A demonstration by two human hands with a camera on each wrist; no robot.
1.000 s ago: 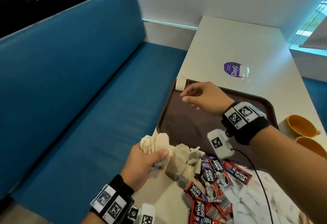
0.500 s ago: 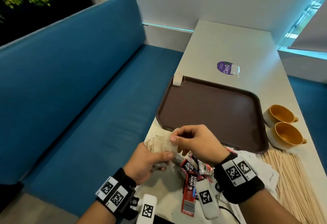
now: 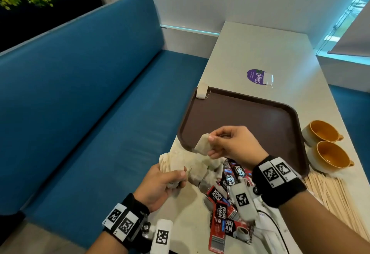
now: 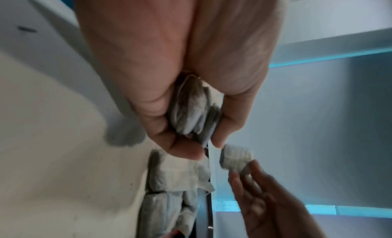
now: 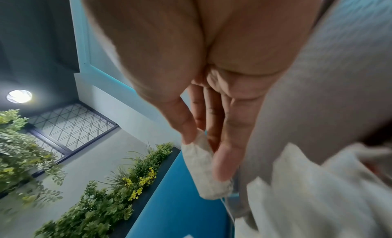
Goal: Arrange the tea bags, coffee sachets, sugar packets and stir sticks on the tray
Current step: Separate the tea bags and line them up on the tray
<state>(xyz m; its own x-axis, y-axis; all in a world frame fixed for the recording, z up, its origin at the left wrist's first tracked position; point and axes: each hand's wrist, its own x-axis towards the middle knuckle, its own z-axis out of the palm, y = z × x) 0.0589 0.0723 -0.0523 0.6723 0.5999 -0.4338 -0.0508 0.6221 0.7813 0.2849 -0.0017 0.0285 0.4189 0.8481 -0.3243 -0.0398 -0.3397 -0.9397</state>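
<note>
Tea bags are being sorted at a white table (image 3: 250,53), one single tea bag (image 3: 202,144) pinched between the thumb and fingertips of the person's right hand (image 3: 232,145), which is hovering over the near-left edge of a brown tray (image 3: 250,117). In the right wrist view the thumb and forefinger are closing narrowly on the top of the same bag (image 5: 203,168), its string trailing below. The left hand (image 3: 160,185) is gripping a small bunch of tea bags (image 3: 172,161) just below and left of that, fingers curled round them; the left wrist view is showing the bunch (image 4: 191,116) squeezed between thumb and fingers, with more bags lying in a loose pile (image 4: 174,191) on the table beneath. One further tea bag (image 3: 201,92) is sitting on the tray's far-left corner, resting against the rim. Red and black coffee sachets (image 3: 222,211) are lying scattered on the table beside the tea-bag pile, near the person's wrists, partly under the right wrist's camera mount. Wooden stir sticks (image 3: 332,195) are lying in a spread heap to the right of the tray's near corner. Two orange-lined cups (image 3: 328,153) are standing just right of the tray. A purple sticker (image 3: 255,76) is showing on the table beyond the tray, and a blue bench seat (image 3: 90,103) is running along the table's left side.
</note>
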